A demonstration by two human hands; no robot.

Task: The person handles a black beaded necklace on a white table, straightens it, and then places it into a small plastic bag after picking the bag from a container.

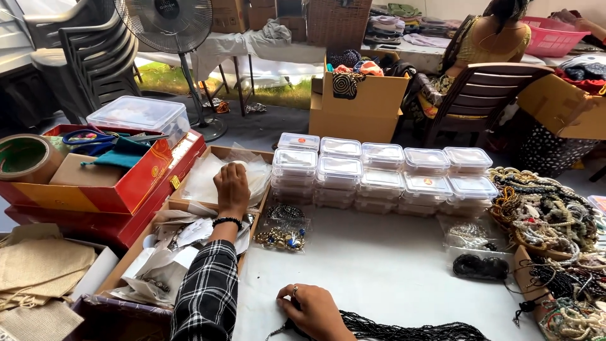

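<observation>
— Left of centre, what's the left hand [232,187] doing?
— Fingers curled down onto a stack of clear plastic bags [208,180] in the shallow cardboard tray [189,208]
— And the right hand [314,311], bottom centre?
— Fingers closed, pinning a black beaded necklace strand [410,330] on the white tabletop [379,265], below the stacked clear plastic boxes [379,173]

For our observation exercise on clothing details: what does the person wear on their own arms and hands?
The left hand has a black beaded bracelet at the wrist, above a black-and-white plaid sleeve. The right hand wears a small ring; no sleeve shows on it.
</observation>
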